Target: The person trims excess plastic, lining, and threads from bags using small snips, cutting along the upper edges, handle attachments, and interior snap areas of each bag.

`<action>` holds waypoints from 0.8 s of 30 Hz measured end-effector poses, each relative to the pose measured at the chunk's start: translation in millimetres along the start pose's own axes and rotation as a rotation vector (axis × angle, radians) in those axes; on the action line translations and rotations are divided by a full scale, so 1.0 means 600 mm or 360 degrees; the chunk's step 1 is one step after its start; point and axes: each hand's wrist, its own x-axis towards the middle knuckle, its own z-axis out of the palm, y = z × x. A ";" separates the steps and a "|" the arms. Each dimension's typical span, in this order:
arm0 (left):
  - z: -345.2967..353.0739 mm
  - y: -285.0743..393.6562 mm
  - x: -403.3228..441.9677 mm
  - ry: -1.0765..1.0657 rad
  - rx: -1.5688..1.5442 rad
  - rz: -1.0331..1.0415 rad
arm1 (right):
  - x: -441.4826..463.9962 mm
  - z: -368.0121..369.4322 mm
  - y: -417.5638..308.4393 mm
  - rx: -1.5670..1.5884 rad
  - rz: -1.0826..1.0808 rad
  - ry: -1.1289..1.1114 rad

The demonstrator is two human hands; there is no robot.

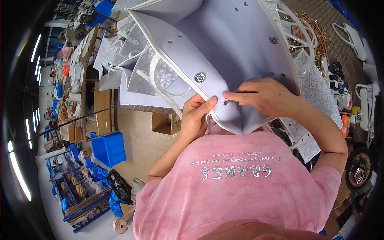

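A large open handbag (pixel 186 52) with a pale lavender lining and white piped edges lies mouth toward me, close to my chest. My left hand (pixel 197 114) pinches its piped edge between thumb and fingers. Inside the bag, my right hand (pixel 266 96) has its index finger stretched to the lining near that edge, beside a small dark hole with metal at it. Its other fingers are curled, and what they hold, if anything, is hidden. A round metal snap (pixel 199 77) sits on the panel just above my left hand. Another snap (pixel 273 40) is on the opposite panel.
More patterned grey-white bags (pixel 120 60) are piled at left on the worktable. Brown straps (pixel 312 32) and white handles lie at right, near tape rolls (pixel 355 114). A blue bin (pixel 109 149), a cardboard box (pixel 164 123) and a parts rack (pixel 76 188) stand at lower left.
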 end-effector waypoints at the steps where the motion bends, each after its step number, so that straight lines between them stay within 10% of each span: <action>1: 0.000 -0.002 0.001 0.0005 -0.0018 0.0003 | 0.000 0.001 0.001 -0.0019 -0.0003 0.0005; 24: -0.009 0.003 0.003 -0.0070 -0.0009 0.0011 | 0.001 0.007 -0.004 -0.0247 -0.0015 0.0023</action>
